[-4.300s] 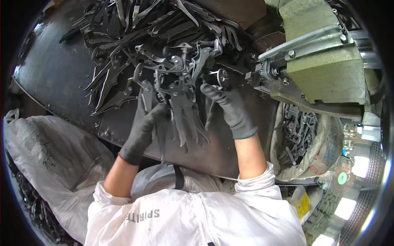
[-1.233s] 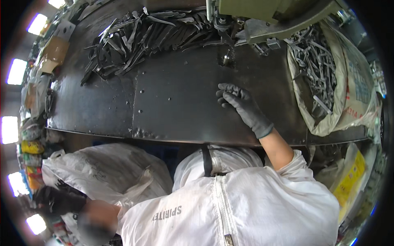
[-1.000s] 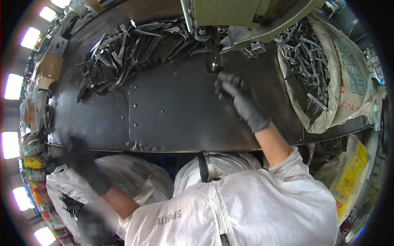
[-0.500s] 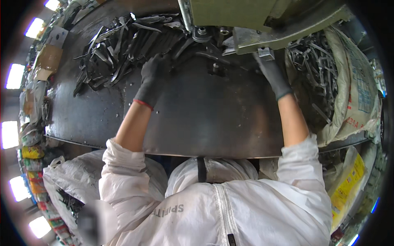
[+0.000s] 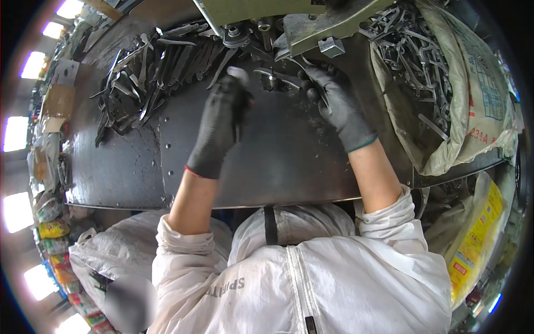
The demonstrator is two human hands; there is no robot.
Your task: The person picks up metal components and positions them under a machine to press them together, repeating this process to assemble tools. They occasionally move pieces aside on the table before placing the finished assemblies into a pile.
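Note:
My left hand (image 5: 219, 119), in a dark grey glove, is closed at the near edge of the pile of flat metal parts (image 5: 181, 67). A blurred pale piece (image 5: 238, 73) sticks out past its fingertips; its kind is unclear. My right hand (image 5: 340, 106), gloved alike, is closed around a slim curved metal piece (image 5: 318, 78) that looks like a plier handle. Between the hands, another curved metal piece (image 5: 283, 75) lies across the small pin fixture (image 5: 273, 83) on the steel table (image 5: 267, 161). Neither hand touches that piece.
A green machine body (image 5: 334, 25) with a bolted metal head overhangs the table's far side. At the right an open woven sack (image 5: 484, 106) holds many metal parts. Small bits are scattered on the tabletop. A white sack (image 5: 117, 245) sits below the table's left edge.
My left hand has drawn back toward me from the pile, now with a pale piece. My right hand has moved left from beside the machine head and holds a curved piece. The view has shifted.

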